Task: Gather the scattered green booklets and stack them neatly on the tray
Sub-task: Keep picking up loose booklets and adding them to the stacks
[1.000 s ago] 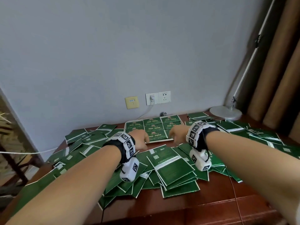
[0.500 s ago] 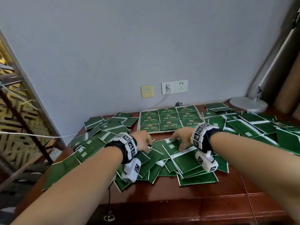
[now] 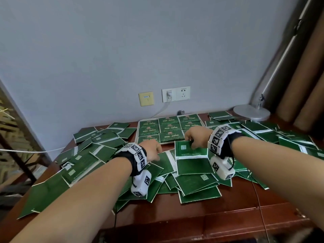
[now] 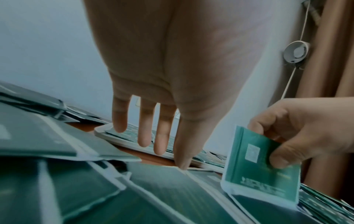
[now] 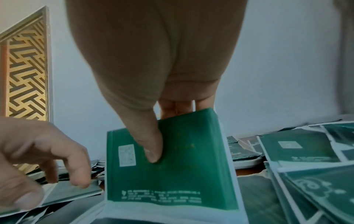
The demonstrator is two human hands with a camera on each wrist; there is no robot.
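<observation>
A: Nearest us, what's going on?

B: The right hand (image 3: 196,137) pinches an open booklet (image 3: 191,158) by its far flap, thumb (image 5: 153,148) on the cover and fingers behind. A second ago both hands were over the tray; they have since drawn back toward us, and that flap is now tipped up off the heap.

A: And the left hand (image 3: 152,149)?

B: Fingers (image 4: 145,130) spread and straight, holding nothing, the tips just above the loose booklets (image 3: 98,153) beside the lifted one.

A: Farther back?

B: The tray (image 3: 137,132) sits against the wall, already covered by a neat grid of booklets. Around it the table (image 3: 228,216) carries scattered ones on both sides.

A: So what does it mean?

B: I judge a fresh pick has begun; most of the gathering remains.
</observation>
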